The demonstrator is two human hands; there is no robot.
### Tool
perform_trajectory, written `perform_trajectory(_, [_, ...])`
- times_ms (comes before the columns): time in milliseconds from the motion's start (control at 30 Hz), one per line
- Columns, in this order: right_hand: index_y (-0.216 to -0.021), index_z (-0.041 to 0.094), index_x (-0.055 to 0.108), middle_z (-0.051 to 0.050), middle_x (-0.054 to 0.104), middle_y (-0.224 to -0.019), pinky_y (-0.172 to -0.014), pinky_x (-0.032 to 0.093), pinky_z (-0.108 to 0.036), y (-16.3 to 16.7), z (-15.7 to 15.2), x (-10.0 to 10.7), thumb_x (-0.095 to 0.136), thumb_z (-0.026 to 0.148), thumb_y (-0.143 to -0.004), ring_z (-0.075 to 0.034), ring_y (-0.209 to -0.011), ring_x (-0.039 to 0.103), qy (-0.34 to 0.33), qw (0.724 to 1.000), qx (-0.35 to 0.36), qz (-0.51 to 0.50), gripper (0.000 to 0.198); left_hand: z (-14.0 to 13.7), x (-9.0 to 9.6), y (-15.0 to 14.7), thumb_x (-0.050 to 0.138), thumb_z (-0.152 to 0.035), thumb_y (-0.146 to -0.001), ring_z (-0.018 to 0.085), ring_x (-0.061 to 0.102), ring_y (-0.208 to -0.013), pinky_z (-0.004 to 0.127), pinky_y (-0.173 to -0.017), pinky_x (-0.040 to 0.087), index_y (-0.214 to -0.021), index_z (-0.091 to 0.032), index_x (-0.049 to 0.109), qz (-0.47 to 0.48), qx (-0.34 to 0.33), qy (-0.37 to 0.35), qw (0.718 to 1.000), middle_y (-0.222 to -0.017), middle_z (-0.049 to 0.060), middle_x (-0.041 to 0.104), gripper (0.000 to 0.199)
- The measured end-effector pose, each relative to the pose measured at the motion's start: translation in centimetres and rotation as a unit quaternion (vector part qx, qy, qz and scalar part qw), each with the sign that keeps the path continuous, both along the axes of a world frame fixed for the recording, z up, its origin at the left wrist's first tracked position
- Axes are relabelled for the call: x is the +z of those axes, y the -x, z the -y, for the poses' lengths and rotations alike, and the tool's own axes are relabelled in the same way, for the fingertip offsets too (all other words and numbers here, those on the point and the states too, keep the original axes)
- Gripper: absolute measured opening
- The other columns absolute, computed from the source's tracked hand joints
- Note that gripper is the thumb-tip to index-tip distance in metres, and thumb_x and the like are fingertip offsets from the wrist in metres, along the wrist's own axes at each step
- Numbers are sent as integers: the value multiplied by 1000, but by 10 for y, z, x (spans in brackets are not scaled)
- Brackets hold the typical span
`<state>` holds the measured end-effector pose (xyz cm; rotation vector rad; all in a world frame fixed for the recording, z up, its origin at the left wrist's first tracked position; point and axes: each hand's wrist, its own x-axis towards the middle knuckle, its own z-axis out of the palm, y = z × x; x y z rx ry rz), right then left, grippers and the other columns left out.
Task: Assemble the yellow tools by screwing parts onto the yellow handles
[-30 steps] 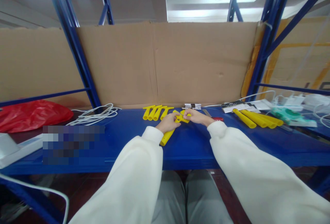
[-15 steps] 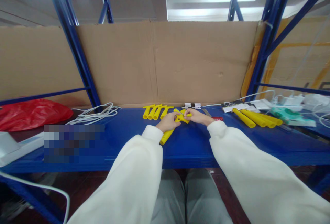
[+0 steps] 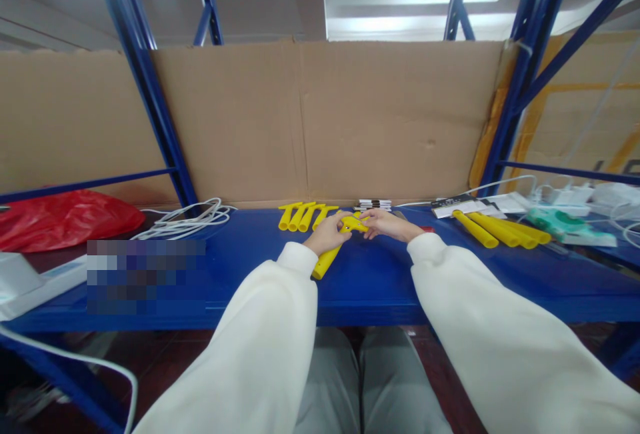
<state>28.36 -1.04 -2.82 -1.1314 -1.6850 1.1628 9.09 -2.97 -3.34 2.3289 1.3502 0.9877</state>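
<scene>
A yellow T-shaped tool (image 3: 327,263) with a thick round handle slants over the blue table. My left hand (image 3: 326,234) is closed around its upper part, and the handle end sticks out below toward me. At the head end, my right hand (image 3: 389,225) pinches the yellow crosspiece between thumb and fingers. A small dark spot shows on the head; whether it is a hole or a screw I cannot make out. Just behind my left hand several matching yellow T-shaped tools (image 3: 304,218) lie side by side. Something red (image 3: 427,229) peeks out behind my right wrist, mostly hidden.
Small white-and-black packs (image 3: 375,205) lie at the back. On the right are several yellow handles (image 3: 493,229), a black-and-white card (image 3: 453,206) and a green-and-white packet (image 3: 563,221). White cable (image 3: 193,221) and a red bag (image 3: 75,217) sit left. Cardboard (image 3: 325,121) stands behind.
The yellow head has turned between my hands, its crosspiece now lying more level. My right hand has shifted slightly and now covers more of the red item behind it.
</scene>
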Motion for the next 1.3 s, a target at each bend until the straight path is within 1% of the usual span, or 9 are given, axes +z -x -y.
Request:
perform_trajectory(100, [-88,19,59,3,62,-59,-46,42,-18,5,3,2,59,8,-81,-9,-47,56,-7,1000,-11,4,13,-1,-1,1,61,-14,-78,19,66,-93,31,-91,49,-132,-18,63,-5,-46,1,999,-105,6,73,55])
perform_trajectory(233, [-89,19,58,5,60,-55,-43,38,-17,10,5,4,56,6,-83,-8,-43,52,-20,998,-52,7,14,-4,-3,0,52,-14,-85,21,64,-113,30,-101,45,-127,-20,68,-19,-101,12,995,-124,6,70,45])
perform_trajectory(433, [-88,19,58,6,58,-51,-43,37,-17,12,9,6,52,1,-80,-8,-42,51,-29,997,-64,34,20,-3,-3,1,56,-17,-86,22,67,-107,31,-99,47,-132,-21,64,-47,-80,34,995,-125,6,70,47])
perform_trajectory(567, [-83,19,57,6,56,-48,-43,37,-18,12,10,6,53,3,-82,-9,-41,50,-42,997,-59,38,16,4,2,0,72,-20,-75,26,64,-115,33,-102,45,-131,-21,64,-64,-58,31,996,-126,7,69,56])
perform_trajectory(700, [-81,19,57,6,56,-49,-42,37,-17,12,10,6,51,2,-83,-8,-42,50,-50,996,-57,37,18,11,7,-2,77,-18,-69,27,64,-114,32,-101,46,-131,-21,64,-85,-38,34,995,-127,8,69,63])
perform_trajectory(1000, [-82,17,62,3,60,-54,-44,39,-17,9,2,6,52,17,-90,-8,-45,52,-66,995,-56,45,12,14,7,-7,70,-9,-71,20,67,-89,29,-84,51,-128,-21,67,-40,4,45,998,-98,2,74,58])
perform_trajectory(1100, [-87,17,64,0,64,-61,-52,45,-19,0,-7,6,52,22,-91,-11,-53,58,-92,989,-96,70,14,14,8,-7,70,-10,-71,17,65,-72,28,-74,52,-129,-20,67,5,20,68,997,-80,1,70,59])
perform_trajectory(1167, [-90,16,67,-4,70,-72,-65,51,-24,-11,-14,5,50,20,-90,-14,-67,64,-127,974,-150,116,17,13,9,-7,69,-8,-73,14,61,-59,28,-66,52,-132,-19,64,72,14,106,992,-71,-1,66,61])
perform_trajectory(1300, [-102,20,72,-10,73,-110,-96,45,-41,-34,-21,2,48,11,-85,-25,-107,64,-147,899,-276,307,30,15,15,-8,71,-10,-77,10,57,-50,24,-56,50,-142,-18,53,264,-10,194,945,-70,-1,66,68])
